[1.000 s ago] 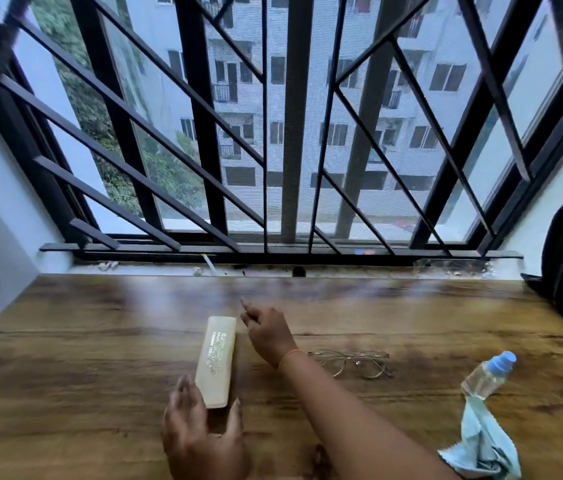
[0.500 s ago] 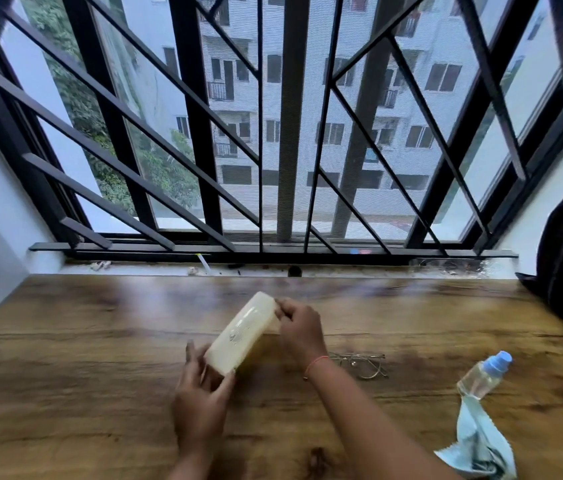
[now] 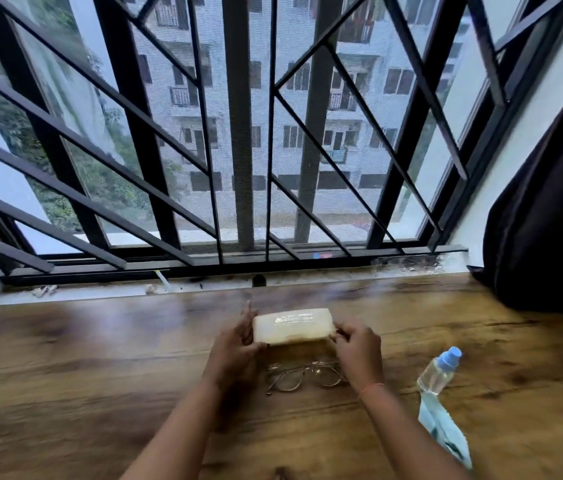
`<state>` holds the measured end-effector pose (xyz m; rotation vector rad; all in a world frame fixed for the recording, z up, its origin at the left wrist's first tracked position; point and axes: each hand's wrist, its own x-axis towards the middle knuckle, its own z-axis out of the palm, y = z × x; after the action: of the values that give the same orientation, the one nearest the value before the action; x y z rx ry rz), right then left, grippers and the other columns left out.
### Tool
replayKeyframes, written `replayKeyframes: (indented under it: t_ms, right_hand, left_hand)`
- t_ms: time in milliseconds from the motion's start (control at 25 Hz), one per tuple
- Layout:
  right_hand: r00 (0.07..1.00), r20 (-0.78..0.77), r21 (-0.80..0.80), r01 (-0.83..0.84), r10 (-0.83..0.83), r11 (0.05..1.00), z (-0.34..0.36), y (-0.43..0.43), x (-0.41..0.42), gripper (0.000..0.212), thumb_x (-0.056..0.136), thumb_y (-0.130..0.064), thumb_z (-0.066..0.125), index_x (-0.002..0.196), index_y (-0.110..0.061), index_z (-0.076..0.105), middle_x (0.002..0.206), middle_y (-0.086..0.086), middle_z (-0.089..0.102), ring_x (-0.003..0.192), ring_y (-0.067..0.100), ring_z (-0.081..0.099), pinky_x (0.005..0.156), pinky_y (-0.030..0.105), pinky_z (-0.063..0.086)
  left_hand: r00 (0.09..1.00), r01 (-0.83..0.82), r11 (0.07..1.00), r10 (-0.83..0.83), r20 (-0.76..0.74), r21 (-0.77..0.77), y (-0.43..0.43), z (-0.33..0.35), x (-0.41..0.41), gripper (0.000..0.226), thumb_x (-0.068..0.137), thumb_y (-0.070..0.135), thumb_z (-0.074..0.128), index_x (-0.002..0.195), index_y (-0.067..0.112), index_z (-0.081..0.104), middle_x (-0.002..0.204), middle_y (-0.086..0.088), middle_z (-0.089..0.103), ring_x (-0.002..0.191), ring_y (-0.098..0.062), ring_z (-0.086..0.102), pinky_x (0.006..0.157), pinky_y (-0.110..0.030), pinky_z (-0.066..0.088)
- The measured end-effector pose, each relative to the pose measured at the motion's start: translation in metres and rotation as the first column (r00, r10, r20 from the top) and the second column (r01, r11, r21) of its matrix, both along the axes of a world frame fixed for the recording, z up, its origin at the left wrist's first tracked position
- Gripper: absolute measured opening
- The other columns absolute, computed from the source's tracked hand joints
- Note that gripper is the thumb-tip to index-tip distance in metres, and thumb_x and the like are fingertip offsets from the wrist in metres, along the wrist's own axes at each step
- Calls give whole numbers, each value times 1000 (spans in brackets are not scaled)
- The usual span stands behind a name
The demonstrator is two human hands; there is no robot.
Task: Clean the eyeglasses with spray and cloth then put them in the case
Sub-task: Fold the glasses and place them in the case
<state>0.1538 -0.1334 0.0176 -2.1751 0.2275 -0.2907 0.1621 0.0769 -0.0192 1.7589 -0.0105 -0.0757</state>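
Forearms come in from the near edge and meet over the middle of the wooden bench. To their right a pale blue cloth lies crumpled, with the clear spray bottle on its side at the cloth's far end. Both are within easy reach of the right hand, but neither is being touched.

Between the wrists the eyeglasses rest on the bench, thin metal frame facing the person. They are outside the case and just on its near side, probably parked there so that both hands are free. Blur hides whether the lenses are clean.

Beyond them the cream case is held crosswise with its lid down. The left hand grips the left end, thumb in front and fingers behind. The right hand pinches the right end with curled fingers. Holding both ends would steady the case while the seam is prised apart, so opening it looks like the step in hand. Whether it rests on the bench or is lifted, I cannot tell.

Farther off are a window sill, black window bars and a dark bag at the right.
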Motion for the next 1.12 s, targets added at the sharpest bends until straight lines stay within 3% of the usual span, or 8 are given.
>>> replayKeyframes:
  t_ms: [160,400,520,720,800,920,1000,1120]
  right_hand:
    - [1000,-3,-62,11,-11,998,-6,-1,2,28,77,0,66,105,2,67,106,17,69,99,23,64,84,13,39]
    - [984,65,-276,-141,165,951,-10,10,8,38,72,-7,73,109,-1,65,121,15,62,115,29,55,99,23,34]
    - [856,31,-520,-426,515,740,-8,22,15,50,69,-7,73,118,-4,61,129,14,56,122,26,51,107,27,24]
    - [730,-98,-751,-500,676,431,2,27,28,54,36,-27,91,84,-10,75,88,6,75,80,16,71,67,26,56]
    - [704,-200,-811,-510,681,288,7,27,32,45,49,-25,85,88,-6,73,92,10,74,85,18,71,69,25,55]
    - [659,-391,-812,-576,643,97,11,30,40,40,83,-13,54,118,6,54,125,26,55,115,33,55,93,40,47]
    - [648,-439,-808,-587,622,41,10,31,44,40,87,-15,46,122,5,50,130,26,50,115,35,53,92,43,47]
    - [609,-505,-755,-655,612,30,16,32,52,35,86,-19,49,113,1,55,116,20,58,102,33,58,85,40,49]
  left_hand:
    - [998,23,1000,-22,-50,12,-1,-11,8,84,74,-21,59,143,-2,16,148,-2,21,130,-13,34,109,-30,28]
    - [999,1,999,1,-46,32,2,-20,13,79,75,-22,56,142,-4,18,136,6,31,127,-16,41,104,-21,31]
    - [999,-10,998,12,-33,67,2,-19,11,82,76,-21,56,143,-1,14,138,0,36,123,-12,43,93,-6,38]
    - [999,-41,985,40,9,170,5,-22,10,85,72,-10,64,143,3,20,126,0,55,93,9,56,86,-10,37]
    - [998,-58,970,54,24,237,3,-19,9,89,70,-4,64,144,4,17,96,19,53,80,10,47,73,-2,35]
    - [992,-98,949,70,101,300,-1,-12,4,86,71,-11,63,143,2,17,104,-3,62,91,-12,56,76,-6,44]
    - [987,-115,939,72,142,324,-1,-10,2,85,71,-11,63,142,2,19,101,-14,64,95,-23,60,87,-23,46]
    - [988,-107,932,59,146,346,0,-9,2,81,70,-12,63,141,-1,25,98,5,61,94,-18,56,78,-5,42]
